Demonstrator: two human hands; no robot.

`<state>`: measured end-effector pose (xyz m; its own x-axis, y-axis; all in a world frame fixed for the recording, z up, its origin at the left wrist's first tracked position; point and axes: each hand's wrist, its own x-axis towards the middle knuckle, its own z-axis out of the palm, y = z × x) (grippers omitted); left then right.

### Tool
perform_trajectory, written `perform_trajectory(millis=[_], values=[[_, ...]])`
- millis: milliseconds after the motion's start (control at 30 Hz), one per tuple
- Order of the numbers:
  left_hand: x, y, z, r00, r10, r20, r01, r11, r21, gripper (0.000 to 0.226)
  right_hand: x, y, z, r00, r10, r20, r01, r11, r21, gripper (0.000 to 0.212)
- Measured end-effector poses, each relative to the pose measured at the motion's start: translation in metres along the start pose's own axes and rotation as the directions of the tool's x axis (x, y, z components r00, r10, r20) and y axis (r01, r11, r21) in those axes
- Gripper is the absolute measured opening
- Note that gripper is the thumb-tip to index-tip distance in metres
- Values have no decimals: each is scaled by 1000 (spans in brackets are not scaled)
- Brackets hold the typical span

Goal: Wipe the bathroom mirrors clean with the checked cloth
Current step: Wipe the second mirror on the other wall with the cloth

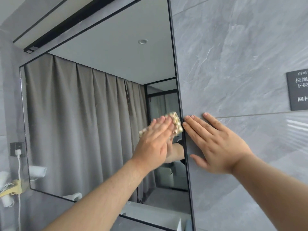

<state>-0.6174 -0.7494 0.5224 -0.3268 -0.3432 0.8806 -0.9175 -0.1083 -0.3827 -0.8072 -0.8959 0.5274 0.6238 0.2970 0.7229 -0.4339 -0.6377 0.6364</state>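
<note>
Head view: checked cloth [176, 122] under left-hand fingers [164, 121], against mirror [86, 114].

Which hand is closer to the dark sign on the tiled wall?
Right. The right hand lies flat on the grey tiles, below and left of the sign. The left hand is farther left, pressing the checked cloth on the mirror.

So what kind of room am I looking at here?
Most likely a bathroom, perhaps in a hotel: a large black-framed mirror set in grey marble-look wall tiles, a small printed wall sign, and what looks like a wall-mounted hair dryer beside a socket.
</note>
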Motion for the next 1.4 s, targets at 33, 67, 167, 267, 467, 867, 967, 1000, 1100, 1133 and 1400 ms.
perform_trajectory(millis=[33,67,167,267,467,867,967,1000,1100,1133,1400], values=[[-11,6,2,999,39,10,-39,999,-12,48,0,0,0,1000,-1,1,1,1000,2,86],[-20,11,4,996,81,22,-80,997,-22,49,0,0,0,1000,-2,0,2,1000,2,86],[-44,20,10,984,168,59,-165,984,-60,48,-1,0,1,1000,-4,-12,4,1000,-9,84],[-59,21,13,977,205,56,-200,977,-72,48,-1,1,3,1000,-3,-17,3,1000,-18,84],[-53,33,17,985,128,-118,-122,991,56,18,0,0,4,997,33,-73,-34,999,-12,77],[-73,75,11,981,-195,-3,195,981,6,40,26,26,-22,999,-46,-21,47,998,44,54],[-81,56,4,967,-85,241,62,993,101,59,29,39,-22,993,-117,-25,116,993,-13,69],[-80,53,3,948,-81,309,38,989,143,66,27,39,-19,995,-96,-25,95,995,-27,75],[-68,46,1,920,-110,375,29,976,215,78,27,35,-19,1000,-25,-2,25,1000,-12,81],[-59,43,0,925,-122,361,46,976,212,78,28,34,-19,1000,-12,9,12,1000,-1,81],[41,3,-18,942,-262,210,255,965,59,65,29,32,-18,990,127,-67,-125,991,43,74]])
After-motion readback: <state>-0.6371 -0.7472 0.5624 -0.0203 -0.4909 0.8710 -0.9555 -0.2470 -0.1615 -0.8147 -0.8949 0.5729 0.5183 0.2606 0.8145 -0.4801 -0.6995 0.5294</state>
